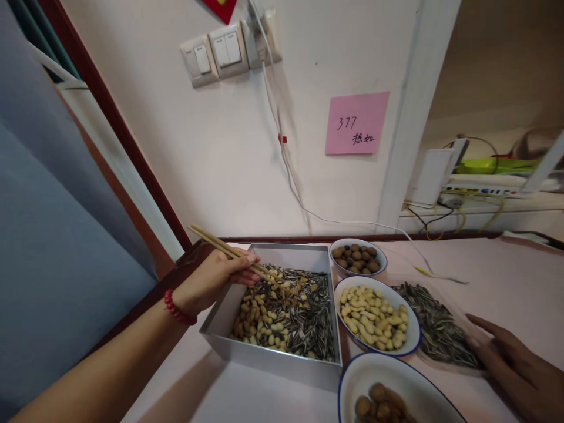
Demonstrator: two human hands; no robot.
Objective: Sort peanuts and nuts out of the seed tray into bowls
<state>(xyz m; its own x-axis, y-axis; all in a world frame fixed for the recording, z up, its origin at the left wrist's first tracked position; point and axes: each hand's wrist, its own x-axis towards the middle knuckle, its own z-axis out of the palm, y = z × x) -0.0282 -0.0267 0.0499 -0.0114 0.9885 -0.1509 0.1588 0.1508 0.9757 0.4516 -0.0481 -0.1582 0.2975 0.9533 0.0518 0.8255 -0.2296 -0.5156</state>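
Note:
My left hand [227, 271], with a red bead bracelet at the wrist, is closed round a pair of wooden chopsticks [220, 244]. Their tips reach into a grey rectangular box [273, 359], among mixed sunflower seeds [315, 329] and peanuts [271, 329]. On the right, my right hand [513, 355] has its fingers apart. It rests at the edge of a clear tray of sunflower seeds [440, 326], one finger lying over the near-right rim; whether it grips the tray is unclear.
Right of the box stand blue-rimmed white bowls: one of round brown nuts [356, 258], one of peanuts [374, 317], and one of brown nuts [382, 405], cut off below. A white cable [352, 222] trails onto the table. Behind rises a wall with switches [225, 50] and a pink note [356, 123].

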